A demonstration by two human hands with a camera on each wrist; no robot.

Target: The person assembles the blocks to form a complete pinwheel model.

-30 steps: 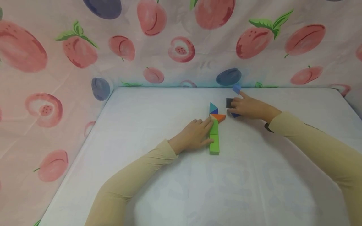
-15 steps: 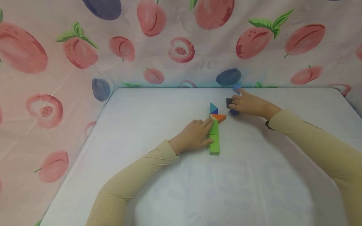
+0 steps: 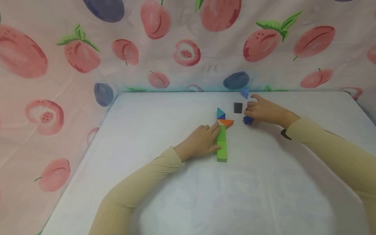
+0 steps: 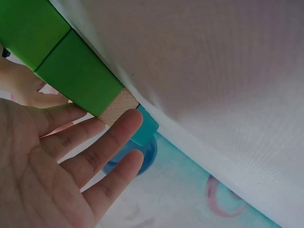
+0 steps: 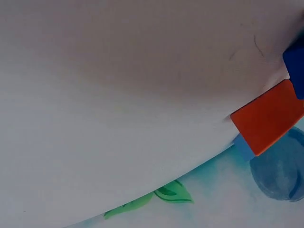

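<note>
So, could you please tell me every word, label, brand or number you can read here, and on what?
None can be read.
Fruit-print cloth: one faint mark, too blurred to tell.
White tabletop: faint shapes, too blurred to tell whether they are lettering.
Green blocks: no lettering visible.

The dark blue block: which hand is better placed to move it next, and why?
Most likely the right hand: it is right at the dark blue block, while the left hand lies farther off, against the green blocks.

On the table (image 3: pixel 176 195), the row of blocks (image 3: pixel 222 133) lies left of three separate blocks (image 3: pixel 238 107).
</note>
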